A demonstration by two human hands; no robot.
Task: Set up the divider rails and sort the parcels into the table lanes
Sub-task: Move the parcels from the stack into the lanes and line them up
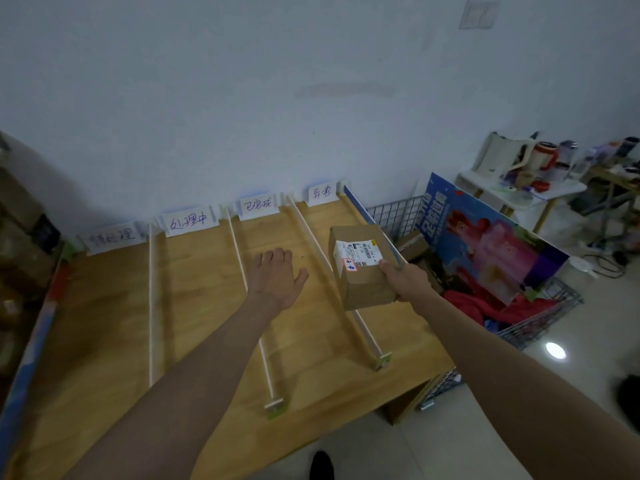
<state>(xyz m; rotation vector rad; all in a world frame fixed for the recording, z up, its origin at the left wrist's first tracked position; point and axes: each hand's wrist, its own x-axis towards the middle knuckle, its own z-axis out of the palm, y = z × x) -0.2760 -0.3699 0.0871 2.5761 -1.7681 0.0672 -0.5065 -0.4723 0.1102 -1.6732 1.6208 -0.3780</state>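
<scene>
My right hand point(401, 277) grips a brown cardboard parcel point(360, 285) with a white shipping label, held above the rightmost lane of the wooden table point(194, 306). My left hand point(278, 277) hovers over the third lane, fingers relaxed and holding nothing. Three white divider rails lie along the table: left rail point(151, 306), middle rail point(254, 323), right rail point(346, 306). White paper labels stand at the wall end of each lane, such as the rightmost label point(322, 194).
A wire basket point(533, 323) right of the table holds parcels, red cloth and a large blue box point(491, 244). Stacked cartons point(20, 237) stand at the left. A small white table with jugs point(519, 188) is at the back right.
</scene>
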